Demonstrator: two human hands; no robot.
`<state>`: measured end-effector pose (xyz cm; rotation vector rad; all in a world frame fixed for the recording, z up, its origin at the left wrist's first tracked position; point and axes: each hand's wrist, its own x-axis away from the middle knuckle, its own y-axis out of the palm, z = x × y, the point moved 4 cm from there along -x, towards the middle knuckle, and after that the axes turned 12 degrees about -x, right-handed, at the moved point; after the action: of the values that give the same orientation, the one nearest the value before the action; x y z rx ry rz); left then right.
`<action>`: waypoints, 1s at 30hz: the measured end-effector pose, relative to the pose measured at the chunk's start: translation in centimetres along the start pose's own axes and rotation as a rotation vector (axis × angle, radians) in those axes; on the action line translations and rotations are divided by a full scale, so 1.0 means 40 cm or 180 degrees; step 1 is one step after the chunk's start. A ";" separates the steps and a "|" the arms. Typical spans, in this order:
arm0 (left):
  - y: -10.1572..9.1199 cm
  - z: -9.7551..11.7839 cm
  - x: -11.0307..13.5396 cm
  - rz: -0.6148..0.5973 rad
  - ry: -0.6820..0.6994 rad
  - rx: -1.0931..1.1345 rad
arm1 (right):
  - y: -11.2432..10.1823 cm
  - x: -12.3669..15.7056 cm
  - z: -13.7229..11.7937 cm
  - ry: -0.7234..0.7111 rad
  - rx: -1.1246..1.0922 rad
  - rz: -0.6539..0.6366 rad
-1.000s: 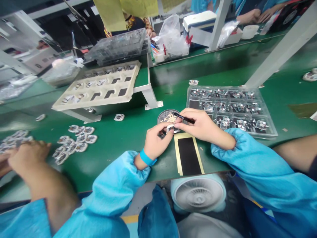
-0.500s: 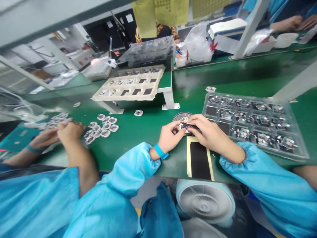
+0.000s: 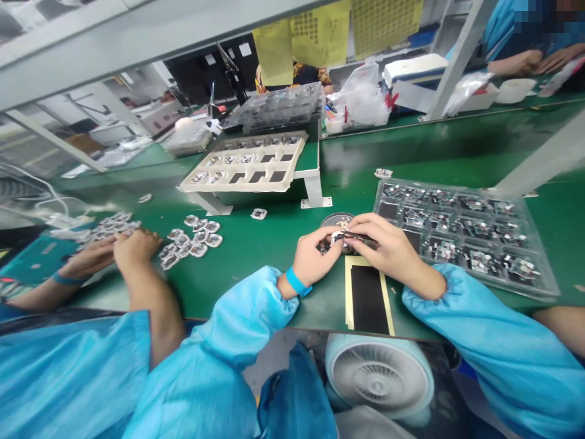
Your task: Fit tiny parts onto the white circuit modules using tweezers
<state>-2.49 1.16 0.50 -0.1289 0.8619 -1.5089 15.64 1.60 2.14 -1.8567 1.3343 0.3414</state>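
My left hand [image 3: 315, 257], with a blue band at the wrist, is closed around a small white part [image 3: 337, 236], mostly hidden by the fingers. Dark tweezers [image 3: 363, 236] are pinched in my right hand [image 3: 388, 247], their tips at the white part. Under and behind both hands lies a round dish [image 3: 336, 218] with tiny light pieces in it. A black sheet with yellow edging [image 3: 369, 299] lies in front of the hands. To the right, a clear compartment tray [image 3: 461, 231] holds small assemblies in most of its pockets.
A cream tray [image 3: 247, 164] with white parts and dark pads sits on a raised stand [image 3: 313, 189]. Loose white parts [image 3: 192, 241] cluster on the left, beside a co-worker's hands [image 3: 132, 247]. A fan [image 3: 379, 378] stands below the table edge. A slanted post [image 3: 543, 146] rises at right.
The whole view has shifted slightly. The tweezers in my right hand show more clearly against the white part; both hands stay together over the dish.
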 end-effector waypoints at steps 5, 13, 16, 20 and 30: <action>-0.001 0.001 -0.001 0.0034 0.0079 -0.0323 | 0.004 0.001 0.007 -0.0089 0.0178 -0.0103; 0.015 -0.036 -0.007 -0.0072 -0.0219 -0.0188 | 0.018 -0.002 0.026 0.0015 0.0190 -0.0273; -0.005 -0.105 -0.042 0.0157 -0.0553 -0.0335 | 0.005 -0.016 0.039 0.0015 0.0130 -0.0042; -0.078 -0.225 -0.108 0.0546 -0.1101 -0.1155 | 0.001 -0.030 0.072 0.0535 0.1139 -0.0446; -0.194 -0.337 -0.216 0.0958 -0.1600 -0.2523 | -0.011 0.003 0.039 0.0626 0.0885 -0.0101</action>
<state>-14.95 13.76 -1.00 -0.8799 0.9642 -0.7325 16.43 2.70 1.27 -1.7067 1.4026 -0.0448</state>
